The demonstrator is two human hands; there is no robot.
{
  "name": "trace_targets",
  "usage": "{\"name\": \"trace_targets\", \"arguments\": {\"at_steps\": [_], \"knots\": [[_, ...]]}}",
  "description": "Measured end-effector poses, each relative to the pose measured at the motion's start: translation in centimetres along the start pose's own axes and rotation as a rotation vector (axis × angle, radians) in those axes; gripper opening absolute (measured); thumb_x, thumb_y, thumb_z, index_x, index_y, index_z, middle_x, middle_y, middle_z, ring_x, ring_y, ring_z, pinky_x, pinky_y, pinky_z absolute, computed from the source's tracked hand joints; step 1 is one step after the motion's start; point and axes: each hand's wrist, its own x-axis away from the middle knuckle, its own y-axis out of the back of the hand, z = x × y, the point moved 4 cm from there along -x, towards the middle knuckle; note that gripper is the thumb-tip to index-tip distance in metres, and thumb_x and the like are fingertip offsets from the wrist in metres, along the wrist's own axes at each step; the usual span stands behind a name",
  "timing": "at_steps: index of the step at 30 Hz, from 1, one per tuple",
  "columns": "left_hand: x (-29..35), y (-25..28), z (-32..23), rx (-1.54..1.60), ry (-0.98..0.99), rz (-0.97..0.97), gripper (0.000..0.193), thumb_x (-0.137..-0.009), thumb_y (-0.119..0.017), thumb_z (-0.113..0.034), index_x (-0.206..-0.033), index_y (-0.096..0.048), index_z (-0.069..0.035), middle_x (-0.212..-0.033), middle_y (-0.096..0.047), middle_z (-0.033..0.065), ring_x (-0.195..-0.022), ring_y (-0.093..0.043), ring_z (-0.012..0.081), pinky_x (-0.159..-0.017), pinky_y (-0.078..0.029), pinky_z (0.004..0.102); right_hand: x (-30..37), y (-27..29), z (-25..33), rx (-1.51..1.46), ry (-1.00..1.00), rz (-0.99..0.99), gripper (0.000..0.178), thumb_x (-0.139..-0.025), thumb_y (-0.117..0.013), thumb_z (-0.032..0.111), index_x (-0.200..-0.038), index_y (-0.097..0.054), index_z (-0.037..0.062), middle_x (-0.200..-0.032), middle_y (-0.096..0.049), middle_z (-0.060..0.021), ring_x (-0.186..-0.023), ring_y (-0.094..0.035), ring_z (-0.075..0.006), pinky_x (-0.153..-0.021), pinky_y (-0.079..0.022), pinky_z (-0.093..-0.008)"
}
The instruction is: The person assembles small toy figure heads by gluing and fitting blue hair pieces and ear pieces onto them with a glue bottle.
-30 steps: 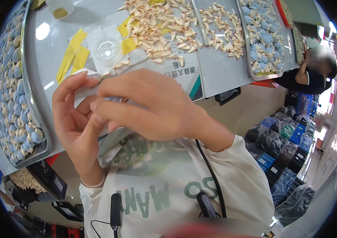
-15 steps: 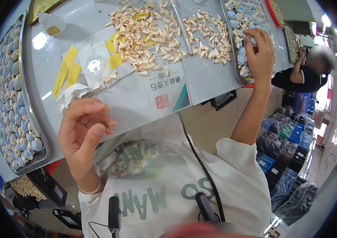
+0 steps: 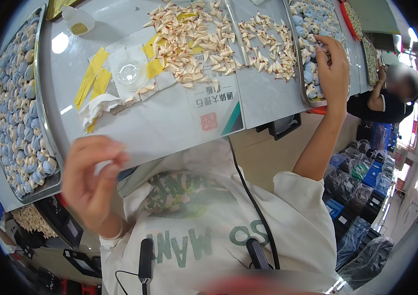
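Note:
My right hand (image 3: pixel 334 69) is over the right-hand metal tray (image 3: pixel 303 93), which is filled with small rounded blue-and-cream pieces (image 3: pixel 309 73). Its thumb and fingers curl around one of these pieces, partly hidden by the hand. My left hand (image 3: pixel 91 172), somewhat blurred, hovers at the near table edge. Its fingers are bent with a gap to the thumb, and nothing shows between them. Beyond it are a crumpled white tissue (image 3: pixel 98 108) and a small clear round dish (image 3: pixel 129 73). Many cream cone-shaped pieces with red tips (image 3: pixel 194 44) lie spread across the table middle.
Another metal tray (image 3: pixel 46 142) of blue-and-cream pieces stands at the left. Yellow tape strips (image 3: pixel 92 76) and a white squeeze bottle (image 3: pixel 78 20) lie farther back. A co-worker (image 3: pixel 391 91) sits at the far right. Plastic-wrapped bins (image 3: pixel 354 221) stand on the floor.
The view has shifted slightly, so the table appears farther right. My left hand has moved a little and its fingers have bent closer to the thumb. The right hand stays at the tray.

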Motion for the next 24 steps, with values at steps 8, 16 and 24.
{"name": "trace_targets", "arguments": {"at_steps": [8, 16, 24], "knots": [[1.9, 12.5, -4.0, -1.026, 0.104, -0.506, 0.03, -0.086, -0.046, -0.017, -0.113, -0.047, -0.002, -0.114, -0.048, 0.0113, -0.095, -0.049, 0.0212, -0.082, -0.038, 0.0305, 0.1, 1.8, 4.0, 0.061, 0.159, -0.156, 0.021, -0.075, -0.054, 0.01, -0.095, -0.057, 0.0069, -0.097, -0.056, -0.0072, -0.09, -0.052, -0.0245, -0.076, -0.041, -0.0309], [2.0, 11.1, -1.4, -1.457, 0.252, -0.174, 0.038, -0.086, -0.046, -0.029, -0.12, -0.044, -0.011, -0.118, -0.039, 0.0106, -0.107, -0.041, 0.0248, -0.091, -0.032, 0.035, 0.0, -1.8, 8.7, -0.338, 0.159, 0.199, 0.011, -0.07, -0.056, 0.004, -0.081, -0.057, 0.0009, -0.076, -0.056, -0.0097, -0.069, -0.053, -0.0248, -0.064, -0.042, -0.0301], [1.2, 12.2, -1.7, -1.377, 0.167, -0.349, 0.029, -0.082, -0.053, -0.024, -0.107, -0.054, -0.011, -0.106, -0.048, 0.009, -0.097, -0.048, 0.0229, -0.08, -0.038, 0.0324, -0.5, -2.4, 9.6, -0.254, 0.252, 0.148, 0.006, -0.071, -0.055, 0.001, -0.077, -0.054, -0.0005, -0.072, -0.054, -0.0107, -0.065, -0.052, -0.0239, -0.059, -0.041, -0.0282]]}}
